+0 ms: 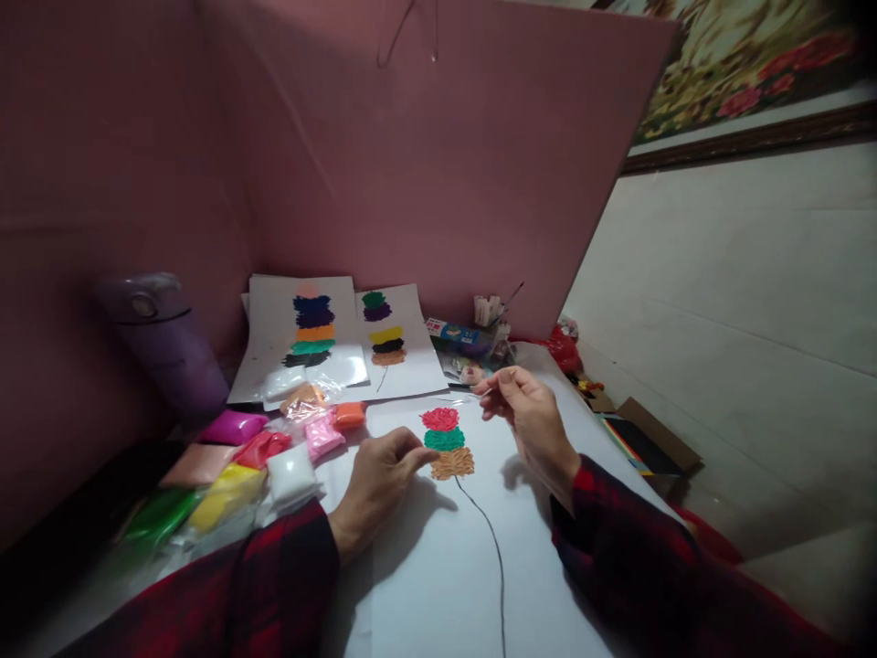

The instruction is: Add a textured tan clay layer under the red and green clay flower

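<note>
A white sheet [425, 567] lies before me with textured bands stacked on it: red [439, 419], green [445, 440] and orange-brown [453, 463], which look like modelling clay. From the brown band a dark curved line [494, 539] runs down the sheet. My left hand [384, 475] is closed, thumb and forefinger pinched at the left edge of the brown band; whether anything is between them is hidden. Raised above and right of the bands, my right hand [524, 407] pinches what looks like a thin pale stick [485, 393], its tip pointing left.
Several clay packets, among them yellow [226, 498], white [291, 473] and magenta [233, 427], lie at the left beside a purple bottle [168, 347]. Behind are painted sheets [343, 356], a blue box [452, 334] and a brush [511, 300]. A cardboard box [658, 439] stands right.
</note>
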The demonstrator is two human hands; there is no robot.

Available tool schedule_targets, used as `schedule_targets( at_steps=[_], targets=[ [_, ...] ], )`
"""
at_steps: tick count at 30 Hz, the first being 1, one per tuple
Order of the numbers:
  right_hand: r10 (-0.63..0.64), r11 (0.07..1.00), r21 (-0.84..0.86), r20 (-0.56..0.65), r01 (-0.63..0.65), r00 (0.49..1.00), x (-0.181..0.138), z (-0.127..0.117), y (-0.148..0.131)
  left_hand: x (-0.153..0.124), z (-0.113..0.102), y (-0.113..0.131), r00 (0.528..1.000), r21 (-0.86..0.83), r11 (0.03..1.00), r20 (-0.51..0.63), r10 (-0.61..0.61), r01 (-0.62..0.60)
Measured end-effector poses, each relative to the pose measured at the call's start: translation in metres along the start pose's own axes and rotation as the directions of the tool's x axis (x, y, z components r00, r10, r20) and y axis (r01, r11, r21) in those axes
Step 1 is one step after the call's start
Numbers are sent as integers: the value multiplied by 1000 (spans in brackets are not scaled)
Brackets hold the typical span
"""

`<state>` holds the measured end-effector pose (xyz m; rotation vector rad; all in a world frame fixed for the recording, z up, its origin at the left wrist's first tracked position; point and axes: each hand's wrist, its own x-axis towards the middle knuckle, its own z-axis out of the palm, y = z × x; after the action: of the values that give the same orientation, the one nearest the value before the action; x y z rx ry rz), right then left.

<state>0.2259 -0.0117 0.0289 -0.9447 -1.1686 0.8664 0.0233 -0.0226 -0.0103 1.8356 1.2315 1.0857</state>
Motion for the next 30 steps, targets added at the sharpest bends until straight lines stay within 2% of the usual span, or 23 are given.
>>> schedule_targets(
  at_steps=[2, 5, 7, 11, 15, 19, 22, 24, 26, 27, 30],
  targets=[
    [-52, 997, -60, -49, 49, 997, -10, -1, 10, -2, 0, 4, 998, 3, 999, 49, 40, -40],
    [-133, 964, -229, 11, 132, 991, -19, -5, 26, -2, -4, 13, 996, -130, 991, 69, 50, -41],
    [-170, 938, -292, 77, 185, 982, -22, -6, 31, 1, -10, 17, 998, -293, 956, 65, -6, 25],
    [-216, 900, -357, 139, 252, 967, -24, -7, 34, 8, -26, 19, 984, -585, 793, 139, -110, 171],
    [-275, 835, -438, 194, 333, 942, -26, -9, 29, 10, -37, 18, 946, -696, 643, 274, -172, 318],
    [-338, 751, -475, 320, 458, 885, -35, -8, 18, 2, -36, 25, 916, -719, 570, 343, -207, 398],
    [-389, 684, -423, 479, 595, 787, -45, -2, 12, -9, -26, 34, 913, -662, 636, 353, -203, 397],
    [-432, 624, -352, 590, 698, 683, -51, 3, 11, -18, -16, 40, 924, -574, 741, 344, -168, 349],
    [-467, 586, -281, 649, 760, 600, -56, 8, 11, -25, -6, 45, 929, -517, 786, 318, -190, 338],
    [-474, 580, -264, 660, 771, 583, -57, 9, 12, -28, -3, 47, 934, -501, 801, 297, -197, 329],
    [-458, 574, -267, 679, 774, 574, -58, 11, 15, -40, -1, 54, 933, -459, 823, 288, -219, 334]
  ],
)
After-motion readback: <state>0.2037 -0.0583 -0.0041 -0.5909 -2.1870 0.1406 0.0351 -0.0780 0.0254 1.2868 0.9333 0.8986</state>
